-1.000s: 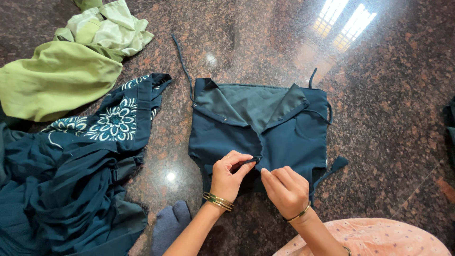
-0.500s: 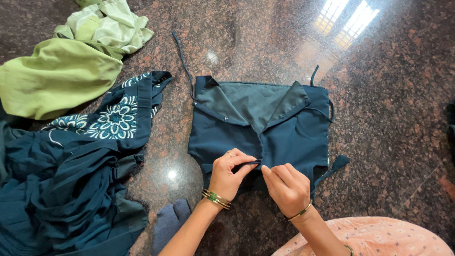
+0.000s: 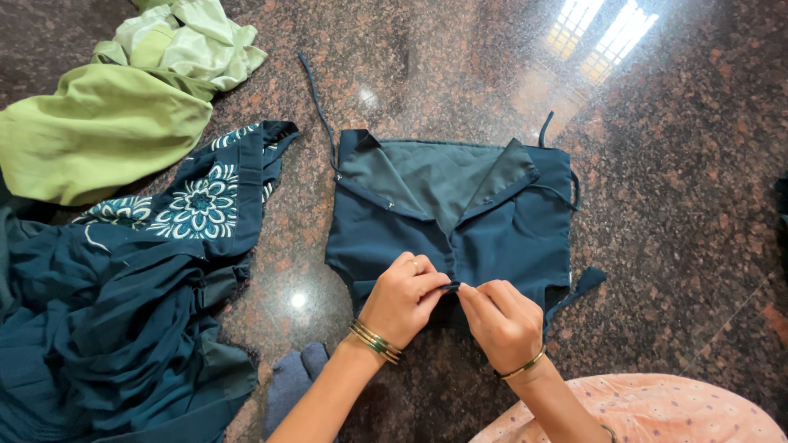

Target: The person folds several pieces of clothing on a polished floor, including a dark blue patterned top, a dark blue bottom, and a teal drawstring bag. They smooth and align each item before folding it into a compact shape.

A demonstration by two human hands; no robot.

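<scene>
Both forearms reach forward; the left hand (image 3: pixel 404 297) and right hand (image 3: pixel 502 321) meet, fingers (image 3: pixel 435 285) pinched together, knuckles up.

Blouse (image 3: pixel 492 221) was dark teal, its folded-back lining a lighter grey-teal, with matching teal ties; floor (image 3: pixel 673 246) under it was polished brown-black granite speckled pink and grey. Left of the blouse, the pleated garment (image 3: pixel 107 328) was the same dark teal with a white-and-light-blue floral mandala print on its upper panel, and beyond that the crumpled cloth (image 3: pixel 107 123) was olive green with a paler mint-green piece on top. Near side of the blouse: gold-and-green bangles (image 3: pixel 375 340) on the left wrist, a thin gold bangle (image 3: pixel 525 366) on the right wrist, and peach-pink dotted fabric (image 3: pixel 657 414) at the lower right.
</scene>
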